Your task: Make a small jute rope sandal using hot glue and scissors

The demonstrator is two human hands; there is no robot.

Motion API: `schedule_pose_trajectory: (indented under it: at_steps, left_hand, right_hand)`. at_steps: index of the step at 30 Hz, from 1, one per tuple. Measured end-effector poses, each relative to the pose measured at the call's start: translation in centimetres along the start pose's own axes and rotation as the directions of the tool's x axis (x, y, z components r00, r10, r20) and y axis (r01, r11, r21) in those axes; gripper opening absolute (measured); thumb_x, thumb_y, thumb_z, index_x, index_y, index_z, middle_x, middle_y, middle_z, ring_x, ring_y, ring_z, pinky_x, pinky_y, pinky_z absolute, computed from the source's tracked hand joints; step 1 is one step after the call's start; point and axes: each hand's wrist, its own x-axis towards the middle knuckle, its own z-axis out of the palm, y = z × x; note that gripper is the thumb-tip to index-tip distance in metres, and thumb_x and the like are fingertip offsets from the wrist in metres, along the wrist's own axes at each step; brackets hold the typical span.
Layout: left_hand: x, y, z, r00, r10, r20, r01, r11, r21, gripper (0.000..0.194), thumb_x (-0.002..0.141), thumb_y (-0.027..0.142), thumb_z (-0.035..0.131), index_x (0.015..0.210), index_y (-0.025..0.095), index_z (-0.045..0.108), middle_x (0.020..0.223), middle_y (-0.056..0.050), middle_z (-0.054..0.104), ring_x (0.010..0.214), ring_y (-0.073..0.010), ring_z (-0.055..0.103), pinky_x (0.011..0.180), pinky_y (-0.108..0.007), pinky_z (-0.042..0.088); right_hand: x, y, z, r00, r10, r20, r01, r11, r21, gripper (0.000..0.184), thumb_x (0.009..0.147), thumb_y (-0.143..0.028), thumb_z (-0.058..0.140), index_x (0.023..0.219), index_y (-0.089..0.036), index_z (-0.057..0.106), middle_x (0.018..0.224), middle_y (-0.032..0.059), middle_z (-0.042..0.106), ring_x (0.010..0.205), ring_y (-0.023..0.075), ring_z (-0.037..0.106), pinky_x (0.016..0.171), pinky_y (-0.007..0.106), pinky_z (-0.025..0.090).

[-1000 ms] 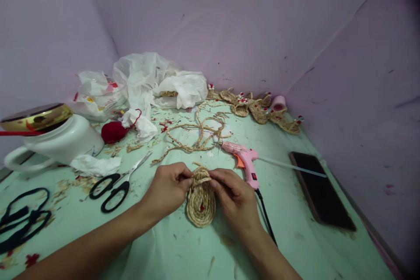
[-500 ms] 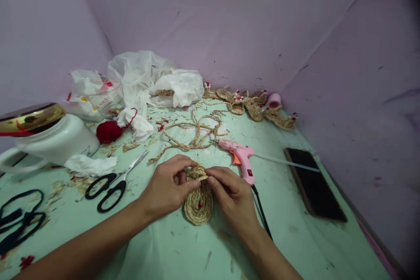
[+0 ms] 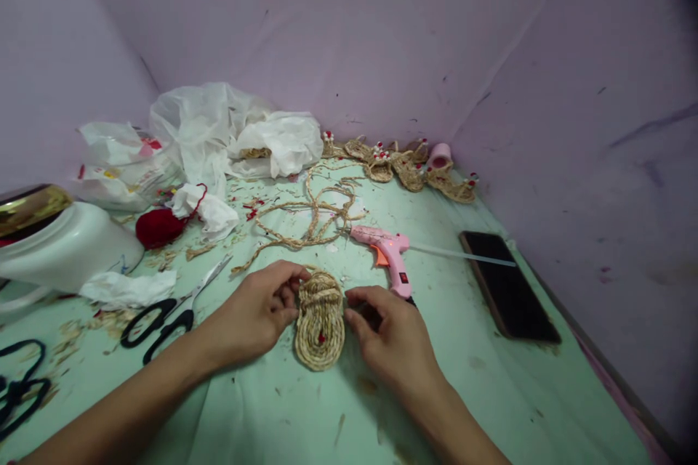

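Observation:
A small woven jute sandal lies flat on the green table cover, its strap across the top end. My left hand is curled at the sandal's upper left edge, with thumb and fingertips pinching the strap end. My right hand rests just right of the sandal, its thumb and fingers apart and holding nothing, the fingertips almost at the sandal's rim.
A pink glue gun with its glue stick lies behind my right hand, with a black phone to its right. Black scissors, loose jute rope, a red yarn ball, a white jug, plastic bags and several finished sandals lie around.
Both hands pressed on the strap at the sandal's top a second ago. Now the right hand has drawn back off the sandal and the left has slid to its edge, showing the strap.

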Motion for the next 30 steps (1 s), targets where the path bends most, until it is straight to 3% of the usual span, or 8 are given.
schedule_pose_trajectory:
  at_steps: [3, 6, 11, 16, 20, 22, 25, 30]
  left_hand:
    - [0.1, 0.4, 0.2, 0.998, -0.054, 0.031, 0.056, 0.997, -0.051, 0.039, 0.07, 0.012, 0.054, 0.108, 0.02, 0.055, 0.069, 0.002, 0.052, 0.058, -0.0113, 0.049, 0.049, -0.02, 0.04]
    - [0.1, 0.7, 0.6, 0.994, -0.079, 0.071, 0.093, 0.97, -0.223, 0.044, 0.067, 0.012, 0.055, 0.11, 0.02, 0.05, 0.08, 0.0, 0.056, 0.067, -0.0128, 0.054, 0.057, -0.022, 0.044]
    - [-0.1, 0.6, 0.7, 0.992, -0.102, 0.076, 0.126, 0.875, -0.468, 0.067, 0.06, 0.01, 0.051, 0.124, 0.024, 0.035, 0.091, -0.002, 0.056, 0.072, -0.0145, 0.055, 0.051, -0.022, 0.044]
    - [0.0, 0.6, 0.5, 0.988, -0.105, 0.109, 0.143, 0.883, -0.448, 0.058, 0.067, 0.021, 0.055, 0.123, 0.019, 0.04, 0.101, -0.007, 0.059, 0.079, -0.0167, 0.055, 0.053, -0.022, 0.045]
    - [0.2, 0.8, 0.9, 0.991, -0.133, 0.03, 0.133, 0.897, -0.422, 0.048, 0.07, 0.031, 0.061, 0.114, 0.016, 0.049, 0.093, -0.006, 0.063, 0.069, -0.015, 0.057, 0.046, -0.02, 0.043]
    - [0.2, 0.9, 1.2, 0.986, -0.169, -0.009, 0.147, 0.886, -0.441, 0.042, 0.068, 0.031, 0.065, 0.106, 0.016, 0.054, 0.09, -0.006, 0.065, 0.071, -0.0157, 0.059, 0.051, -0.021, 0.046]
    - [0.3, 1.1, 1.5, 0.978, -0.203, -0.048, 0.157, 0.865, -0.476, 0.037, 0.063, 0.03, 0.07, 0.095, 0.016, 0.059, 0.09, -0.007, 0.067, 0.079, -0.0191, 0.062, 0.062, -0.025, 0.05]
    - [0.3, 1.3, 1.7, 0.972, -0.231, -0.035, 0.179, 0.834, -0.523, 0.039, 0.058, 0.029, 0.075, 0.092, 0.016, 0.059, 0.084, -0.006, 0.068, 0.075, -0.0191, 0.063, 0.063, -0.026, 0.05]
  right_hand:
    - [-0.1, -0.3, -0.1, 0.998, 0.013, 0.058, -0.012, 1.0, -0.022, 0.023, 0.073, -0.013, 0.057, 0.092, -0.022, 0.067, 0.082, 0.0035, 0.07, 0.069, 0.0197, 0.062, 0.064, 0.032, 0.046]
    - [-0.1, -0.6, 0.1, 0.996, 0.03, 0.088, -0.046, 0.982, 0.184, 0.029, 0.073, -0.013, 0.056, 0.1, -0.02, 0.064, 0.087, 0.0045, 0.069, 0.07, 0.0181, 0.062, 0.066, 0.032, 0.049]
    - [0.2, -1.2, 0.1, 0.999, 0.031, -0.011, -0.021, 0.869, 0.495, 0.025, 0.073, -0.017, 0.056, 0.097, -0.018, 0.063, 0.092, 0.0065, 0.066, 0.078, 0.0177, 0.063, 0.069, 0.03, 0.051]
    - [0.3, -1.5, -0.2, 0.996, 0.089, 0.03, -0.088, 0.779, 0.62, 0.029, 0.071, -0.022, 0.06, 0.1, -0.018, 0.064, 0.086, 0.0064, 0.067, 0.075, 0.0178, 0.063, 0.063, 0.028, 0.051]
    - [0.6, -1.4, -0.1, 0.986, 0.13, 0.104, -0.164, 0.66, 0.733, 0.024, 0.071, -0.022, 0.06, 0.092, -0.017, 0.068, 0.076, 0.0052, 0.07, 0.067, 0.0166, 0.065, 0.063, 0.03, 0.051]
    - [0.8, -1.3, 0.0, 0.98, 0.148, 0.136, -0.199, 0.608, 0.769, 0.02, 0.067, -0.019, 0.062, 0.084, -0.017, 0.071, 0.074, 0.0048, 0.072, 0.065, 0.0165, 0.065, 0.064, 0.03, 0.051]
    - [1.1, -1.1, 0.3, 0.974, 0.173, 0.149, -0.225, 0.603, 0.766, 0.017, 0.063, -0.016, 0.064, 0.078, -0.016, 0.073, 0.076, 0.0053, 0.072, 0.068, 0.0165, 0.064, 0.066, 0.03, 0.05]
    - [1.2, -0.9, 0.6, 0.966, 0.198, 0.169, -0.255, 0.586, 0.769, 0.012, 0.059, -0.015, 0.067, 0.069, -0.016, 0.072, 0.064, 0.0021, 0.07, 0.058, 0.0128, 0.061, 0.06, 0.026, 0.048]
